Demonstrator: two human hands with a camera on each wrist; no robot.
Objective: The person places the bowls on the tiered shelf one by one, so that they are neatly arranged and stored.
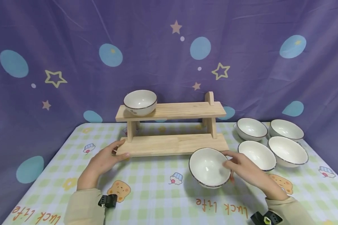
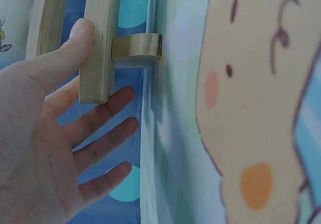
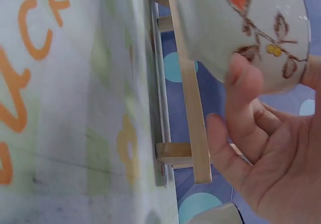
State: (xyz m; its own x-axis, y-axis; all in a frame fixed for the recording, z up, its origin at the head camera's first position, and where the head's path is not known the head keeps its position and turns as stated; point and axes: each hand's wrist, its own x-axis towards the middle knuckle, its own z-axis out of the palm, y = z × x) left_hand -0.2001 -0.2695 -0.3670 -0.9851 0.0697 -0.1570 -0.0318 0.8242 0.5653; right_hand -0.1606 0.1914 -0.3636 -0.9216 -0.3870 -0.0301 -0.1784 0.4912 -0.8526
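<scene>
Head view: you hold a round white ceramic bowl with a dark rim (image 1: 209, 167) in your right hand (image 1: 243, 168), and your fingers grip it at its right side. This bowl is in front of the right part of the 2-level pale wooden shelf (image 1: 169, 145); it seems lifted from the green-and-white checked tablecloth (image 1: 146, 193). Your left hand (image 1: 104, 161) pinches the left end of the lower board between thumb and index finger; in the left wrist view, the other 3 fingers are straight and spread.

About the progress: 1 similar white ceramic bowl (image 1: 140, 103) already stands upright at the left end of the upper board. 4 other white dark-rimmed bowls (image 1: 288, 151) are grouped on the cloth, right of the shelf. So 1 of 6 is on the shelf, and 5 are off it.
</scene>
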